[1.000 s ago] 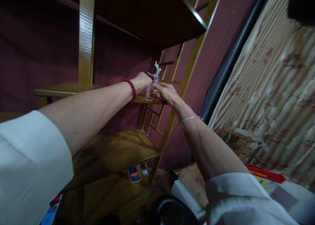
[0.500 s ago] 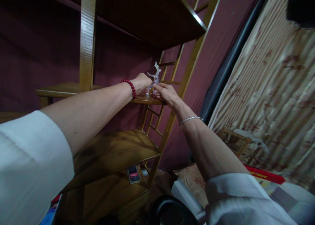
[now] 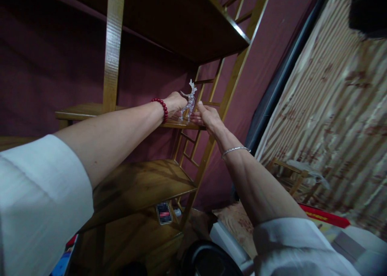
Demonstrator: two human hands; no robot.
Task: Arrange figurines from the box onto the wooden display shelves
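Note:
A clear deer figurine (image 3: 190, 102) with branching antlers stands upright on the middle wooden shelf board (image 3: 181, 123), near its right end. My left hand (image 3: 176, 102), with a red bead bracelet at the wrist, is close against the figurine's left side. Its fingers are mostly hidden, so I cannot tell if they grip it. On the other side my right hand (image 3: 209, 117) is open, thumb raised and fingers stretched out beside the figurine's legs. A thin silver bracelet circles that wrist.
A wide shelf (image 3: 193, 26) overhangs my hands, and a wooden upright (image 3: 113, 46) rises at left. Lattice bars and a slanted side post (image 3: 234, 82) bound the right. Below are a lower shelf (image 3: 145, 179) and a blurred dark packet (image 3: 164, 213). A patterned curtain (image 3: 326, 106) hangs at right.
My right hand has let go of the deer figurine and drawn slightly right, its fingers opening. More of the figurine's body and legs now shows. The left hand has barely moved.

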